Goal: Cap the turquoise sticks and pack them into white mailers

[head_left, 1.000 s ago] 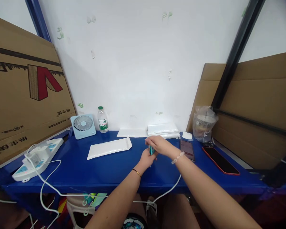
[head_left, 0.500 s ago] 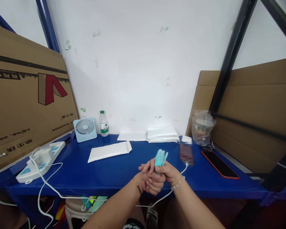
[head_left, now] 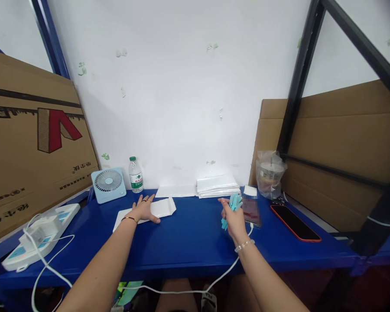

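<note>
My left hand (head_left: 143, 209) lies over a flat white packet (head_left: 163, 208) on the blue table, fingers spread and thumb out to the side. The packet's right end, with a folded flap, shows past my fingers, and its middle is covered by my hand. In my right hand (head_left: 233, 217) is a bundle of light teal strips (head_left: 235, 202), whose exact kind I cannot make out. My fingers are closed round it, and it pokes out above and below the grip, over the table near a blurred dark red, flat object (head_left: 251, 209).
Stacked white packets (head_left: 217, 186) lie by the wall. A blue fan (head_left: 108, 184) and a water bottle (head_left: 135, 175) stand back left, near a power strip (head_left: 42, 238) with cables. At right are a bagged drink cup (head_left: 270, 175) and a phone (head_left: 295, 223).
My hands, which were together around the teal bundle, have parted. The left has moved left onto the white packet; the right has carried the bundle slightly right. The view has shifted a little.
</note>
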A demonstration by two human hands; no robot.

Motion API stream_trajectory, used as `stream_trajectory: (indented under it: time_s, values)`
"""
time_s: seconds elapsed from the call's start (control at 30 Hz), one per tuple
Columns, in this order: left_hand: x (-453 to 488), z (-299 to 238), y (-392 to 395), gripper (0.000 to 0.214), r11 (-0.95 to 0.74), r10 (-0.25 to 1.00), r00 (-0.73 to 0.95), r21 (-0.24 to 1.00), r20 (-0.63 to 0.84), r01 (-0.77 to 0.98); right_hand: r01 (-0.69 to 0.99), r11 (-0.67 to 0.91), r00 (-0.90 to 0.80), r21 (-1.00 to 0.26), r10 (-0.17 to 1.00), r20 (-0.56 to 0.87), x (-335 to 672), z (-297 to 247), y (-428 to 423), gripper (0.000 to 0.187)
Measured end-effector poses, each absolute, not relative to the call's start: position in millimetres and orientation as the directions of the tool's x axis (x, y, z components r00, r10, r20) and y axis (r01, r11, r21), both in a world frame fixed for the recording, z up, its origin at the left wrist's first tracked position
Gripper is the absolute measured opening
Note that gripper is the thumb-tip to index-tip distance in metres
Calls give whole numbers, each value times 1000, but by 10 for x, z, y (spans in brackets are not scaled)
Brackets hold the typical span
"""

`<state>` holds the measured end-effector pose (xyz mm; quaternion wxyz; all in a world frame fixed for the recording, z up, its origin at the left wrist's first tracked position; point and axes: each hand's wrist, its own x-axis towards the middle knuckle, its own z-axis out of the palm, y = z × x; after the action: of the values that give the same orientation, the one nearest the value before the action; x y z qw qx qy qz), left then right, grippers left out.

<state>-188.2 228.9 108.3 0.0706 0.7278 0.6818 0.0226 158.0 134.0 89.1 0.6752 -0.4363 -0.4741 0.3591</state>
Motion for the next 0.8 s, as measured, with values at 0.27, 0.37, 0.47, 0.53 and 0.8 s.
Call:
stream_trajectory:
  time_s: [0.27, 0.37, 0.47, 0.53, 0.8]
  values:
    - [-1733, 1100, 2170, 74, -285, 959, 281, 173, 46, 943, -467, 225, 289, -855, 953, 93, 1449, 900, 1460, 32]
    - [-1393, 1168, 2002, 61, -426, 895, 363, 257, 259, 867, -606, 278, 326, -746, 941, 86, 1378, 1141, 1572, 31]
    - [-1025, 1254, 1825, 60, -506, 856, 386, 405, 344, 761, -624, 338, 363, -704, 924, 122, 1297, 1384, 1647, 33]
    - [-813, 1310, 1716, 56, -530, 846, 384, 513, 369, 675, -623, 370, 376, -689, 914, 151, 1262, 1502, 1660, 35]
    - [-381, 1355, 1540, 38, -591, 803, 326, 735, 498, 331, -441, 450, 302, -776, 889, 344, 1195, 1808, 1488, 35]
